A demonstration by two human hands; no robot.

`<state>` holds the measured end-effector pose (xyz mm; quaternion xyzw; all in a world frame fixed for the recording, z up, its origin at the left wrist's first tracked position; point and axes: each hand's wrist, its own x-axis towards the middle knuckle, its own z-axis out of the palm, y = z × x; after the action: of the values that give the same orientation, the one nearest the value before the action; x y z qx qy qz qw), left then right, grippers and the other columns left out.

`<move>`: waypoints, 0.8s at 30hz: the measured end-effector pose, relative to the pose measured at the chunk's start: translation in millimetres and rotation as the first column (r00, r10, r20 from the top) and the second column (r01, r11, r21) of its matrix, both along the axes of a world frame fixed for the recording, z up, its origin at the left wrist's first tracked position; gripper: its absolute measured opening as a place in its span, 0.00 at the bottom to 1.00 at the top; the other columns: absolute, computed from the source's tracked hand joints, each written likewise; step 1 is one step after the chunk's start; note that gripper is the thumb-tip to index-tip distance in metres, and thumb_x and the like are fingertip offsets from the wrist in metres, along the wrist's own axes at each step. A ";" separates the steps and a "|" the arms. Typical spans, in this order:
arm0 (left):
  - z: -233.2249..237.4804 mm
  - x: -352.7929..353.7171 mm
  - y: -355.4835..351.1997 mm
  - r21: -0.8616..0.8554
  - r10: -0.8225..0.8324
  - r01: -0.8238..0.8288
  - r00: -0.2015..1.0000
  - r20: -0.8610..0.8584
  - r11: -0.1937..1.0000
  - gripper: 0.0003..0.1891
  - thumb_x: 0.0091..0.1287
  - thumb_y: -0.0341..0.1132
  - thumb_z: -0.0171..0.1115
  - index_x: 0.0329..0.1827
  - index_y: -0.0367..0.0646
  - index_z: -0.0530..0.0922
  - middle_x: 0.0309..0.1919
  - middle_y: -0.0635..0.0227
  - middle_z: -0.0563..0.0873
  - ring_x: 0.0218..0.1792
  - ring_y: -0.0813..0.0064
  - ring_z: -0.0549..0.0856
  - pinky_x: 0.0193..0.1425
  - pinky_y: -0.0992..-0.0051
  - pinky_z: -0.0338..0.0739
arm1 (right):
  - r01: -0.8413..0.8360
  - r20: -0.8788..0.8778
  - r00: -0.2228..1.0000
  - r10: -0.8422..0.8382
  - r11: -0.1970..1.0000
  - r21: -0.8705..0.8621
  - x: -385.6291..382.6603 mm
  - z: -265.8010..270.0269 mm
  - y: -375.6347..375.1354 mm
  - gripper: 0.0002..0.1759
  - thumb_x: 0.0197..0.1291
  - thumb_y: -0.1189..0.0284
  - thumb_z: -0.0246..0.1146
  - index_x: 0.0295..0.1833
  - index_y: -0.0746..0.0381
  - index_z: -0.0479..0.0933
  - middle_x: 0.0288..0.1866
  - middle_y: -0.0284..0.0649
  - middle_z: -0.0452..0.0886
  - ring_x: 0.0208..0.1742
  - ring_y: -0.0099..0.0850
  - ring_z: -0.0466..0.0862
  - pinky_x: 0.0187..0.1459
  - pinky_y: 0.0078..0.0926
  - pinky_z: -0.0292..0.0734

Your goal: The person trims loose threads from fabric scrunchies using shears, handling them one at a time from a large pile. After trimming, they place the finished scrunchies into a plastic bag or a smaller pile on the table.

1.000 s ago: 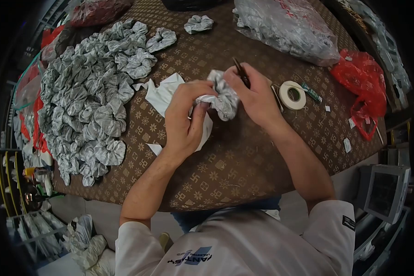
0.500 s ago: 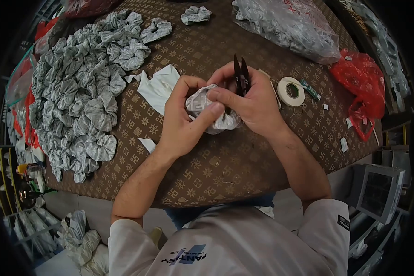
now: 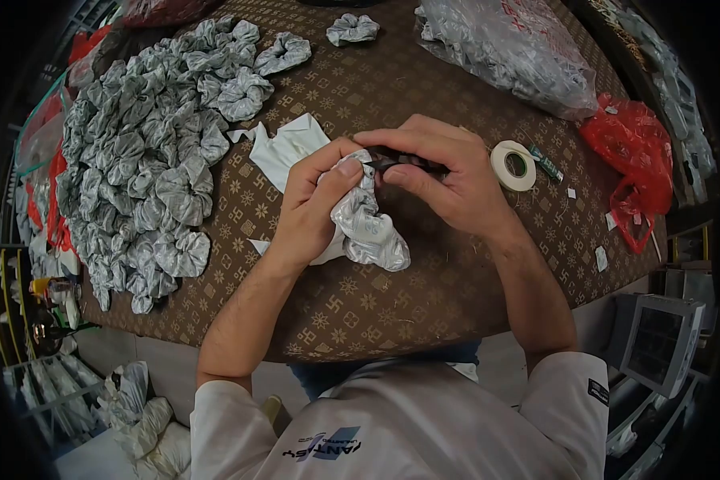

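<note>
A light grey gathered fabric ring, like a scrunchie (image 3: 368,228), hangs from my left hand (image 3: 316,200), its top edge pinched between thumb and fingers. My right hand (image 3: 448,172) is closed around small black snips (image 3: 404,160), whose tips point left and touch or nearly touch the pinched edge of the fabric. My right palm hides part of the snips. Behind my left hand lies a white cloth piece (image 3: 284,148) on the patterned brown tablecloth (image 3: 360,320).
A big heap of grey scrunchies (image 3: 136,168) covers the left side. A single scrunchie (image 3: 352,30) lies at the back. To the right are a tape roll (image 3: 513,166), a small green tube (image 3: 547,164), a clear bag (image 3: 512,56) and a red bag (image 3: 632,152).
The snips have swung from pointing up to pointing left at the fabric. The scrunchie now hangs lower from my left hand, and my right hand has let go of it. The view has shifted slightly.
</note>
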<state>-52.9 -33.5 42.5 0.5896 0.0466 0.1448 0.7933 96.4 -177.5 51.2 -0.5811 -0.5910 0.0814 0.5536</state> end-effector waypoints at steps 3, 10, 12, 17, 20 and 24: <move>0.7 -0.3 -1.6 0.003 0.001 -0.001 1.000 -0.012 1.000 0.12 0.78 0.37 0.53 0.44 0.38 0.80 0.32 0.75 0.82 0.33 0.89 0.76 0.37 0.84 0.70 | -0.008 -0.003 1.000 0.008 1.000 -0.004 1.3 -0.1 -0.5 0.19 0.61 0.72 0.71 0.59 0.60 0.84 0.36 0.37 0.84 0.37 0.28 0.83 0.40 0.25 0.77; 1.2 0.2 -1.7 0.058 0.017 -0.016 1.000 -0.019 0.998 0.12 0.77 0.37 0.55 0.40 0.38 0.80 0.30 0.76 0.81 0.32 0.90 0.75 0.36 0.84 0.69 | 0.000 0.002 1.000 0.000 1.000 -0.016 3.2 -2.2 -0.8 0.18 0.60 0.71 0.72 0.57 0.59 0.86 0.35 0.37 0.84 0.37 0.29 0.83 0.41 0.26 0.78; 1.9 0.0 -0.8 0.074 0.018 -0.016 0.999 -0.026 0.997 0.12 0.78 0.37 0.55 0.40 0.38 0.80 0.30 0.76 0.81 0.32 0.90 0.75 0.36 0.84 0.69 | 0.007 0.017 1.000 -0.006 1.000 -0.020 3.1 -1.9 -0.9 0.19 0.60 0.71 0.72 0.57 0.59 0.86 0.35 0.37 0.84 0.36 0.30 0.83 0.40 0.27 0.77; -2.1 1.2 1.6 0.136 0.001 0.000 1.000 -0.006 0.991 0.12 0.78 0.36 0.55 0.39 0.38 0.80 0.29 0.77 0.80 0.31 0.90 0.74 0.35 0.83 0.68 | 0.006 0.071 0.998 -0.003 1.000 -0.031 8.1 -1.6 -1.5 0.20 0.58 0.77 0.71 0.58 0.60 0.85 0.35 0.38 0.84 0.35 0.27 0.80 0.38 0.24 0.74; -0.8 1.4 2.2 0.104 -0.007 0.006 1.000 0.017 0.995 0.11 0.77 0.36 0.55 0.38 0.39 0.79 0.29 0.78 0.79 0.30 0.90 0.73 0.35 0.84 0.67 | 0.057 0.046 0.997 -0.054 0.996 -0.066 8.2 2.8 -5.5 0.18 0.61 0.74 0.70 0.58 0.59 0.85 0.34 0.37 0.83 0.35 0.26 0.80 0.38 0.23 0.74; 23.0 -5.4 23.3 0.539 0.256 -0.280 0.959 0.121 0.794 0.09 0.77 0.35 0.57 0.42 0.38 0.80 0.29 0.79 0.79 0.30 0.89 0.73 0.35 0.83 0.67 | 0.195 -0.092 0.974 -0.207 0.972 -0.130 7.6 6.2 -0.5 0.16 0.66 0.71 0.68 0.58 0.61 0.83 0.35 0.37 0.84 0.37 0.22 0.81 0.38 0.21 0.74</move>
<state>-58.3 -10.2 65.5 0.7771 0.0693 0.2750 0.5619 103.9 -178.0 57.5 -0.6653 -0.4931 0.0908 0.5532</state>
